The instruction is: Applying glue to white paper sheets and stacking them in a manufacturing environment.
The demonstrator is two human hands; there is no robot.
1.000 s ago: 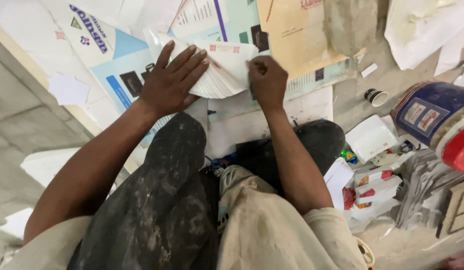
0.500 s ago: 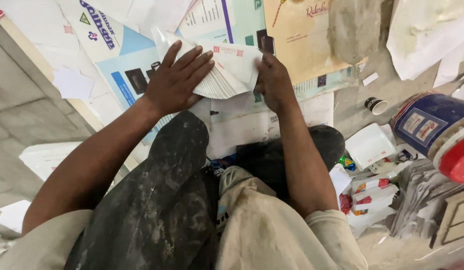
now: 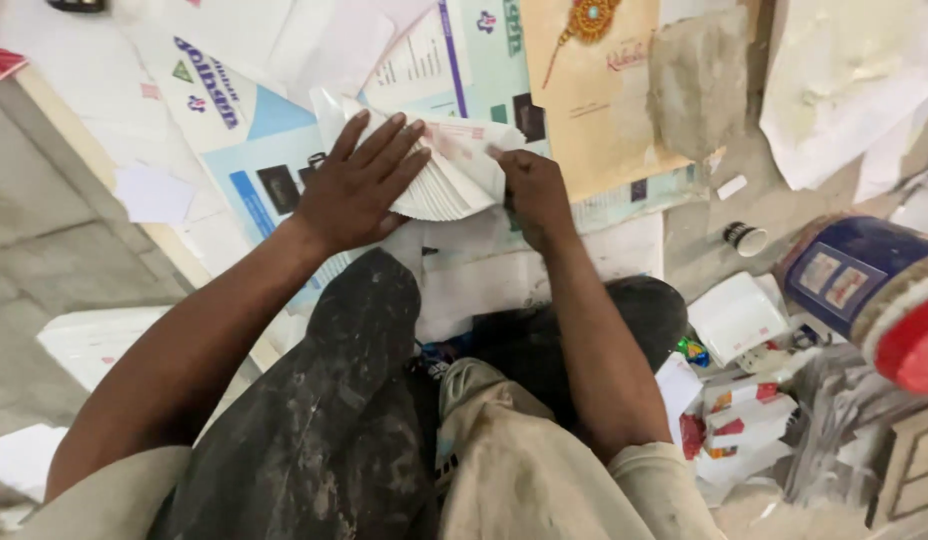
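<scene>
The stack of white paper sheets (image 3: 454,175) lies fanned on printed posters (image 3: 274,140) spread over the floor, just past the person's knees. Since half a second ago it sits a little more squared, its loose top sheets pulled in. The left hand (image 3: 359,185) now lies flat on the stack, fingers spread wide, pinning it. The right hand (image 3: 529,195) has curled tighter at the right edge, fingertips pinching the sheet ends. A blue-and-red tin (image 3: 864,290) stands well apart, right.
</scene>
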